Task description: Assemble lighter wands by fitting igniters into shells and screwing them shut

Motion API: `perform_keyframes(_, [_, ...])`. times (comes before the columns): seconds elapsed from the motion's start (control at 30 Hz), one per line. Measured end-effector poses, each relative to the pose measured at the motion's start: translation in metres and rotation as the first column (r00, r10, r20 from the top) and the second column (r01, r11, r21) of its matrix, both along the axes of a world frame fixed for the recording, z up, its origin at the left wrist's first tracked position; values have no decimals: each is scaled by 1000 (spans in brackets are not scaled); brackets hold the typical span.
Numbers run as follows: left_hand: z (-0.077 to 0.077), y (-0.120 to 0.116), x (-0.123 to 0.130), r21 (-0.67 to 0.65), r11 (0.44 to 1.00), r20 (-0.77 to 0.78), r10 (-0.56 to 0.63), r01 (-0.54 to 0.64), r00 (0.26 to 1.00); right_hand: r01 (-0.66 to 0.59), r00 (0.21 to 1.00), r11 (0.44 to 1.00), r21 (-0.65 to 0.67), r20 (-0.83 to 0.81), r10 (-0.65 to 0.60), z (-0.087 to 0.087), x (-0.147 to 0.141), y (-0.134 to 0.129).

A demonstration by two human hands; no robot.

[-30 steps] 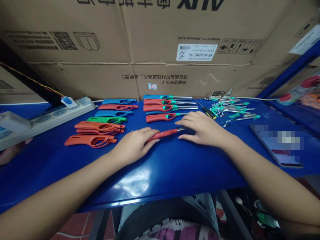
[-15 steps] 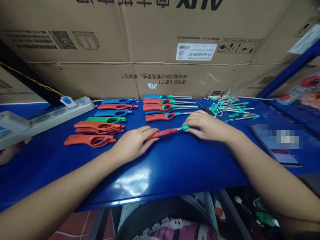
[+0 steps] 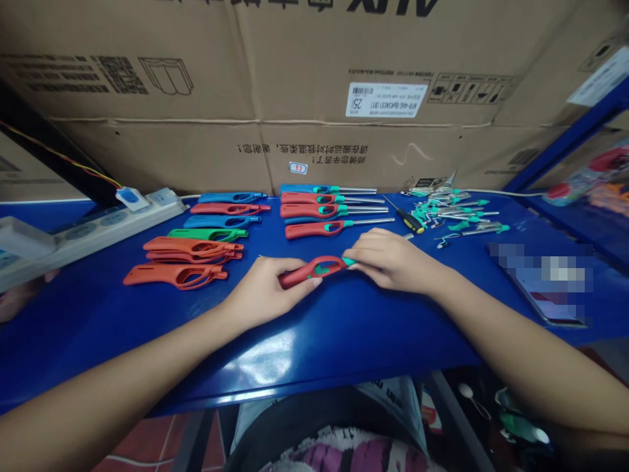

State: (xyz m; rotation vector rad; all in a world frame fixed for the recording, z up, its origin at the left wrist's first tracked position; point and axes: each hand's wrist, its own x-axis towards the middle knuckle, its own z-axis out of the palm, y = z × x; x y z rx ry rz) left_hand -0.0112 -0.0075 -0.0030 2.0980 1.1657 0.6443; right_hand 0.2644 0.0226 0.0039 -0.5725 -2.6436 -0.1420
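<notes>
My left hand [image 3: 272, 288] is closed round the handle of a red lighter body [image 3: 303, 270], whose trigger loop faces up with green showing inside it. At its front end, the fingers of my right hand [image 3: 388, 259] pinch a green-collared metal lighter nozzle [image 3: 348, 261], mostly covered by those fingers. Behind my hands lie several lighters with nozzles fitted, among them a red lighter [image 3: 309, 230]. On the left are several bodies without nozzles, such as an orange lighter body [image 3: 162, 274] and a green lighter body [image 3: 196, 234].
Loose nozzles with green parts [image 3: 457, 210] are piled at the back right, beside a screwdriver [image 3: 410, 221]. A phone [image 3: 540, 288] lies at the right. A power strip [image 3: 98, 229] runs along the left, and a cardboard box [image 3: 196, 157] stands behind the blue table [image 3: 196, 354].
The red body has turned so its trigger loop and green inside show. My right hand has moved slightly left and down, and the metal tube between body and green collar no longer shows.
</notes>
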Motion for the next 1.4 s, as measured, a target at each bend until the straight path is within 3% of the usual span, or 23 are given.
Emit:
perform_keyframes(0.03, [1,-1,2,-176,984,51,42,-33,998,-22,1000,998,50,-18,23,0,-1,-1])
perform_keyframes(0.1, [3,-2,4,-490,871,130,116,-38,985,-38,998,991,125,-36,43,0,-3,-3])
perform_keyframes(0.17, [5,-4,6,-619,785,158,156,-25,975,-42,999,987,153,-26,46,-1,-6,-5])
perform_keyframes(0.2, [6,-4,6,-614,789,152,155,-29,976,-45,999,987,157,-16,48,-1,-7,-6])
perform_keyframes(0.27, [8,-6,6,-499,865,107,120,-51,987,-50,999,986,159,7,49,-2,-9,-8])
perform_keyframes(0.37, [8,-11,4,-159,985,11,74,-71,997,-47,999,989,140,28,43,-4,-11,-10])
perform_keyframes(0.47, [4,-15,2,166,986,-66,22,-11,998,-57,998,994,99,32,54,-8,-12,-11])
perform_keyframes(0.57, [-3,-15,1,312,948,-130,-28,68,991,-49,998,996,72,42,46,-11,-12,-9])
perform_keyframes(0.67, [-6,-11,1,352,930,-206,-34,107,978,-30,998,999,29,50,29,-13,-10,-5])
perform_keyframes(0.77, [-5,-10,2,354,926,-290,-26,132,957,32,998,993,-118,53,-26,-9,-9,-2])
perform_keyframes(0.87, [-4,-10,3,349,913,-368,-71,209,927,111,991,945,-309,110,-80,-3,-8,-2])
perform_keyframes(0.97, [-6,-8,3,363,880,-378,-163,308,911,141,983,912,-384,163,-84,4,-6,-3])
perform_keyframes(1.1, [-10,-5,2,403,845,-418,-172,352,892,216,968,882,-419,208,-139,9,3,-1])
perform_keyframes(1.27, [-3,-5,-3,438,842,-503,-59,314,862,312,938,861,-402,276,-211,16,13,5])
perform_keyframes(1.33, [2,-5,-6,438,842,-558,-20,315,830,393,906,857,-334,301,-298,18,15,7])
perform_keyframes(1.4, [4,-3,-8,433,839,-588,-13,328,809,547,827,810,-214,290,-482,19,18,11])
